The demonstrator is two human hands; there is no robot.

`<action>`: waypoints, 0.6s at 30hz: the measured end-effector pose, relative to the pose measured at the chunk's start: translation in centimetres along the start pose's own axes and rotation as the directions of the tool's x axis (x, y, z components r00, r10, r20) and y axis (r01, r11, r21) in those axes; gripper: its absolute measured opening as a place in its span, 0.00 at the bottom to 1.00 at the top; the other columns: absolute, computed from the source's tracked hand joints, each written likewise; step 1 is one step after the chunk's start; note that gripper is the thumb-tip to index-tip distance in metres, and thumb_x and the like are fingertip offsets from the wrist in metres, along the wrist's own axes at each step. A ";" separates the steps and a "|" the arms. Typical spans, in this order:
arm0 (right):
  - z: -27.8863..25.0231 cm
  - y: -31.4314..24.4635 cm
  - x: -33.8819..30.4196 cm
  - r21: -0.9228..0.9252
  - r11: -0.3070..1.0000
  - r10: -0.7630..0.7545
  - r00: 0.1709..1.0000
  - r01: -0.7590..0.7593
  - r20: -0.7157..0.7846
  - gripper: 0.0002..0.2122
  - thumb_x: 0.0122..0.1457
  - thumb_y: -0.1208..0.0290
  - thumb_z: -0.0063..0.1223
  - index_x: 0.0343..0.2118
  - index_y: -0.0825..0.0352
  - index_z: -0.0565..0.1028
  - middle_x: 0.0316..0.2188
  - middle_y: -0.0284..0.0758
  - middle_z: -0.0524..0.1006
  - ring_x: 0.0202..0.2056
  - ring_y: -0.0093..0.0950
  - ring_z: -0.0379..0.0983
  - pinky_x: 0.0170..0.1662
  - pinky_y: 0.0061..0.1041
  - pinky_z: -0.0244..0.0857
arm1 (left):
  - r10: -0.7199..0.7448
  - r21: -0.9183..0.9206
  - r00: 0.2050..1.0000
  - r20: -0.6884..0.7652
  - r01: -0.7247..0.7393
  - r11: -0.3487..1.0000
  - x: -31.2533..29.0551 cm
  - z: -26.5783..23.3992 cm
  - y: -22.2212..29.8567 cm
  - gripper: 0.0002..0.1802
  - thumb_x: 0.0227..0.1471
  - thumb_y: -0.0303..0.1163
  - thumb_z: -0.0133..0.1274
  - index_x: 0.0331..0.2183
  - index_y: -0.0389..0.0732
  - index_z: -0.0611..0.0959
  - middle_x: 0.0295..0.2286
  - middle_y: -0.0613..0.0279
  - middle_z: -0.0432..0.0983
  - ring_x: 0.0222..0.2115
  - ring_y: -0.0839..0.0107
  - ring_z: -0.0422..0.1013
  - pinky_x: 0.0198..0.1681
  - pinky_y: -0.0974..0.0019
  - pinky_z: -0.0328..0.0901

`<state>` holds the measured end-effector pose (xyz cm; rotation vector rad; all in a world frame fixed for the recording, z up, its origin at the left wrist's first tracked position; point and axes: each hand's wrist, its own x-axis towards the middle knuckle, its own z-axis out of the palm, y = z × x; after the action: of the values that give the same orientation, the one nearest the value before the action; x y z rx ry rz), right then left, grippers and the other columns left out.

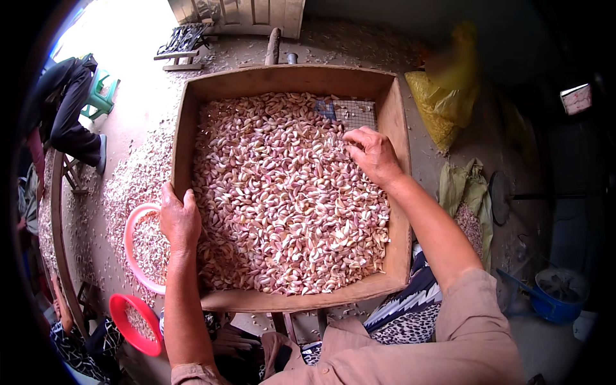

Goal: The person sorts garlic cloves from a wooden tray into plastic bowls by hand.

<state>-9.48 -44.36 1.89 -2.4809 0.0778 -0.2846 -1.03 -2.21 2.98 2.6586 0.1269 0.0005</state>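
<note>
A square wooden sieve box (pixel 292 80) lies before me, filled with a broad layer of purple-white garlic cloves (pixel 282 192). Its wire mesh bottom (pixel 357 113) shows bare at the far right corner. My left hand (pixel 180 219) grips the left wall, thumb over the rim and fingers outside. At the far right part of the layer, my right hand (pixel 373 153) is closed, its fingertips curled together down at the cloves beside the bare mesh. Whatever those fingertips hold is hidden.
Left of the box stand a pink basin (pixel 133 240) and a red basin (pixel 151 343) with cloves. Cloves litter the floor (pixel 138 170). Yellow sacks (pixel 436 109) and a greenish sack (pixel 457 183) are on the right, with a blue bucket (pixel 553 305). People sit at left near a green stool (pixel 99 96).
</note>
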 end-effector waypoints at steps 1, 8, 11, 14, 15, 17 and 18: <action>0.3 0.3 0.6 -0.017 1.000 -0.008 1.000 0.008 0.009 0.11 0.54 0.76 0.57 0.41 0.65 0.81 0.37 0.40 0.80 0.41 0.41 0.79 0.46 0.35 0.73 | -0.013 0.003 1.000 0.008 0.013 1.000 0.0 0.0 0.1 0.24 0.59 0.40 0.53 0.54 0.40 0.73 0.41 0.42 0.81 0.42 0.41 0.78 0.47 0.44 0.69; 1.9 1.4 2.0 -0.061 0.998 -0.024 0.994 0.031 0.107 0.15 0.52 0.78 0.56 0.43 0.60 0.82 0.41 0.36 0.80 0.45 0.37 0.79 0.50 0.34 0.74 | -0.020 -0.026 1.000 0.009 0.021 0.999 -0.2 -0.1 0.4 0.26 0.58 0.39 0.54 0.55 0.39 0.72 0.43 0.41 0.81 0.43 0.40 0.78 0.49 0.44 0.69; 2.3 1.1 2.3 -0.117 0.992 -0.033 0.992 0.047 0.123 0.14 0.52 0.76 0.56 0.42 0.58 0.83 0.41 0.35 0.79 0.45 0.36 0.78 0.49 0.35 0.74 | -0.002 -0.015 1.000 -0.004 0.002 1.000 -0.3 -0.3 0.5 0.27 0.58 0.38 0.55 0.56 0.39 0.71 0.43 0.41 0.81 0.43 0.40 0.78 0.48 0.44 0.69; 2.6 1.2 2.4 -0.229 0.971 -0.041 0.992 0.069 0.124 0.11 0.53 0.73 0.57 0.39 0.57 0.84 0.40 0.34 0.79 0.44 0.36 0.78 0.48 0.36 0.75 | -0.020 -0.018 1.000 0.007 0.020 1.000 -0.6 -0.6 1.2 0.27 0.58 0.38 0.55 0.56 0.39 0.72 0.43 0.40 0.81 0.43 0.40 0.78 0.48 0.44 0.69; 2.7 1.3 2.4 -0.273 0.959 -0.044 0.992 0.076 0.122 0.10 0.54 0.72 0.57 0.38 0.57 0.84 0.39 0.34 0.79 0.44 0.37 0.78 0.47 0.36 0.75 | -0.023 -0.019 1.000 0.007 0.023 1.000 -0.6 -0.5 1.3 0.27 0.58 0.38 0.55 0.56 0.39 0.72 0.43 0.40 0.80 0.43 0.40 0.78 0.48 0.44 0.69; 3.0 1.3 2.6 -0.274 0.960 -0.032 0.996 0.054 0.085 0.06 0.54 0.70 0.58 0.34 0.57 0.83 0.38 0.32 0.79 0.44 0.36 0.78 0.46 0.37 0.74 | -0.034 -0.017 0.999 0.006 0.034 0.999 -0.5 -0.4 1.3 0.27 0.58 0.39 0.55 0.56 0.39 0.72 0.43 0.40 0.80 0.43 0.40 0.78 0.48 0.44 0.70; 3.1 1.1 2.5 -0.271 0.962 -0.020 0.997 0.039 0.072 0.06 0.54 0.70 0.58 0.33 0.57 0.83 0.38 0.32 0.79 0.44 0.36 0.78 0.45 0.37 0.74 | -0.053 -0.003 0.998 0.021 0.053 0.999 -0.5 -0.6 1.5 0.27 0.58 0.39 0.55 0.56 0.39 0.71 0.42 0.40 0.80 0.42 0.40 0.78 0.48 0.44 0.70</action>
<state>-6.32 -43.72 -0.65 -2.7657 0.0543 -0.2132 -1.43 -3.32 4.16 2.6504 0.1900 -0.0436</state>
